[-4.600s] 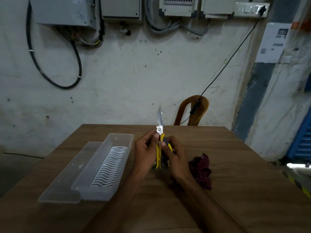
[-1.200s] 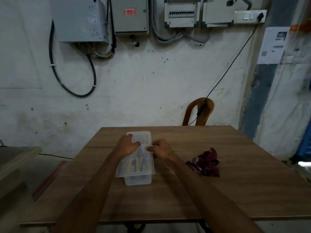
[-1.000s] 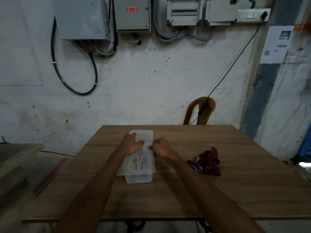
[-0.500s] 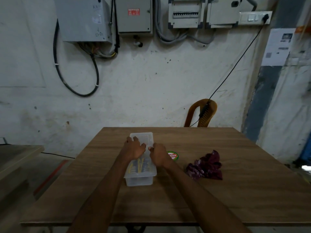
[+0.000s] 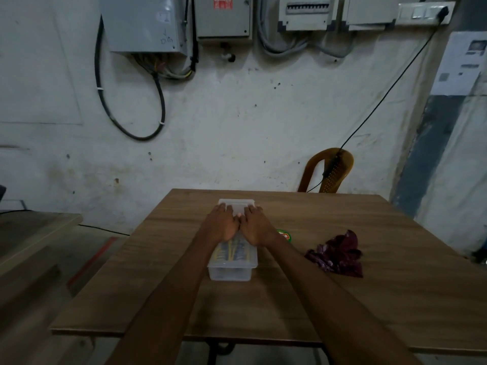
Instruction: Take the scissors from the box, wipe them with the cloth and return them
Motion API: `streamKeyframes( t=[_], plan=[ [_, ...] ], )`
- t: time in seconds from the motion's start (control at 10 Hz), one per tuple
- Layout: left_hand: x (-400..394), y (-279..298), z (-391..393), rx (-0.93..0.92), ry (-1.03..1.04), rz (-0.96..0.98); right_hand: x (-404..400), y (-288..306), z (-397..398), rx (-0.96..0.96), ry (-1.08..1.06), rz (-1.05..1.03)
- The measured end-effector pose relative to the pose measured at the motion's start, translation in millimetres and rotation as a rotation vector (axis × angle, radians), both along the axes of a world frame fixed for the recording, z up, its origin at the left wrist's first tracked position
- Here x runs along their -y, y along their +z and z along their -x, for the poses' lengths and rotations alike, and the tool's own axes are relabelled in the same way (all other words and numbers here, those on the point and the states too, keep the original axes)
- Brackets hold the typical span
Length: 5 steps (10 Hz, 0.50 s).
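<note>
Head view shows both hands laid flat, palms down, side by side on the lid of the clear plastic box [image 5: 233,262], which sits lengthwise near the middle of the table [image 5: 342,306], closer to its far edge. The left hand [image 5: 221,224] and right hand [image 5: 255,226] touch at the thumbs, fingers stretched toward the far end of the lid; neither grips anything, and this looks like pressing the lid down to seat it. Through the translucent lid, yellow handles of the scissors [image 5: 232,252] show inside the near half of the box, so I judge the return step done and only the closing left. The crumpled maroon cloth [image 5: 336,255] lies apart, toward the right edge. A small green and red round item [image 5: 284,235], perhaps a sticker or cap, sits just beside the right wrist. A brown chair [image 5: 326,171] stands beyond the far edge with a black cable hanging over it. Nothing blocks the hands.
</note>
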State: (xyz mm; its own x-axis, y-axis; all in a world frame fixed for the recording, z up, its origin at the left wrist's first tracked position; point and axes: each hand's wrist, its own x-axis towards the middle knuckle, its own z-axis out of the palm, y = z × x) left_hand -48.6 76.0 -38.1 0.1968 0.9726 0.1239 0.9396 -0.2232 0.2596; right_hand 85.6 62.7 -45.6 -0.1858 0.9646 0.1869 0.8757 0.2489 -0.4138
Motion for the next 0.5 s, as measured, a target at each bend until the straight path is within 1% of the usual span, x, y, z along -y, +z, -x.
streamKeyframes(
  t=[0.1,0.2,0.3,0.4,0.5],
  plan=[
    [0,4,1,0.002,-0.009,-0.019,-1,2,-3,0.004,-0.052,0.044],
    [1,4,5,0.004,-0.034,-0.014,4,6,-4,0.029,-0.027,-0.004],
    [6,8,3,-0.054,-0.016,-0.035,16,13,-12,0.082,0.011,0.008],
    [0,12,-6,-0.028,-0.084,-0.089,22,20,-34,-0.036,-0.028,-0.076],
    [-21,21,-19,0.068,-0.154,-0.087,11,29,-62,-0.065,-0.137,-0.223]
  ],
)
